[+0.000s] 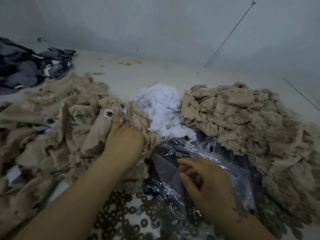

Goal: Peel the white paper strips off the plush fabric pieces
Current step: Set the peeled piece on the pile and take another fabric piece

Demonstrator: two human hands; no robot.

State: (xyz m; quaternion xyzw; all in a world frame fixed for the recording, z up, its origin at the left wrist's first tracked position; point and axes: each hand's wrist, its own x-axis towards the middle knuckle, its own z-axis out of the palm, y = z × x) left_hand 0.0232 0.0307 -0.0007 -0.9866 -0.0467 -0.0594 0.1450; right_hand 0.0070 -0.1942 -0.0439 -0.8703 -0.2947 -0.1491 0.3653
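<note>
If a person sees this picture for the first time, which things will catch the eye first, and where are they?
Probably the bright heap of white paper strips at the centre, lying between two big piles of beige plush fabric pieces, one left and one right. Next, the left hand digging into the left pile beside a round plastic eye, and the right hand over a shiny clear plastic bag.

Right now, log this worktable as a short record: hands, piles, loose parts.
left hand: reaching into the left beige fabric pile, fingers on a piece with a round eye
right hand: fingers curled over the clear plastic bag; whether it holds anything is unclear
right beige fabric pile: apart from the hands
white paper scraps: heaped between the beige piles
dark washers: scattered near the forearms
grey fabric pile: far left
</note>
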